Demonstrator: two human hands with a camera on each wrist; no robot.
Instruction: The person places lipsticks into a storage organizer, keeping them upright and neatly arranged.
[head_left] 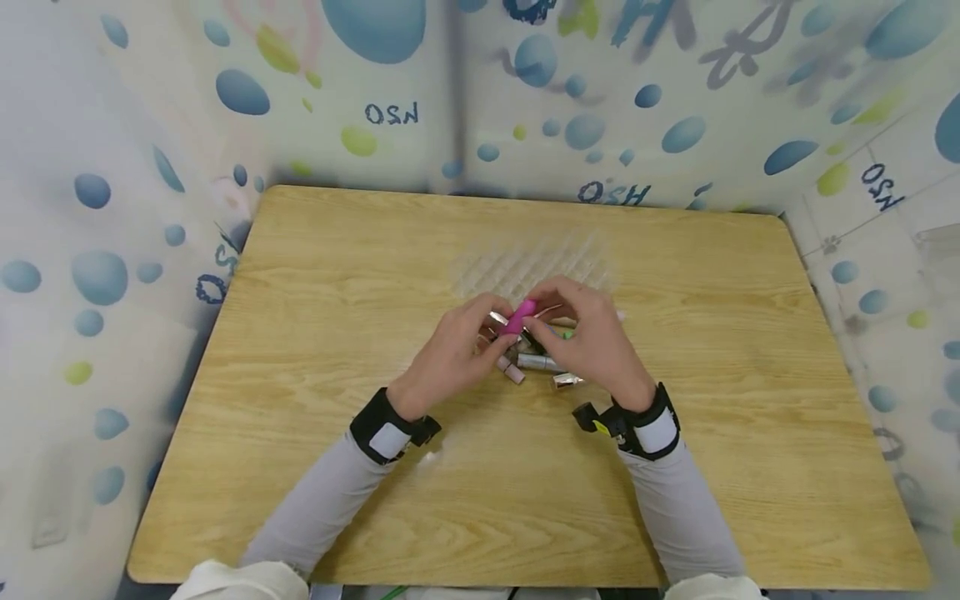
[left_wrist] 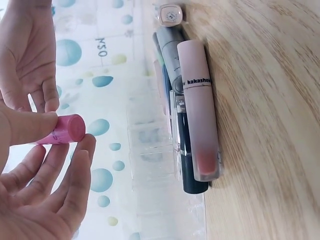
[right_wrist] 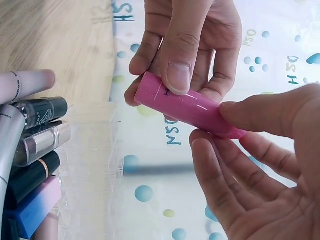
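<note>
Both hands hold a pink lipstick tube [head_left: 519, 317] above a group of cosmetics near the middle of the table. In the right wrist view, the left hand [right_wrist: 192, 40] pinches one end of the tube, thumb on top. The right hand [right_wrist: 260, 195] pinches its other, rounded end between thumb and fingers. From the left wrist, the tube's flat round end faces the camera. Below the hands lie a pale pink lip gloss tube [left_wrist: 199, 110], a silver tube [head_left: 538, 362], a dark-capped tube [right_wrist: 47, 111] and a blue-and-pink tube [right_wrist: 35, 207].
A clear plastic divided organizer [head_left: 525, 262] lies just beyond the hands. A shiny short tube [head_left: 567, 380] sits at the near right of the group. The wooden table [head_left: 315, 317] meets walls of patterned sheeting [head_left: 480, 108] at the back and sides.
</note>
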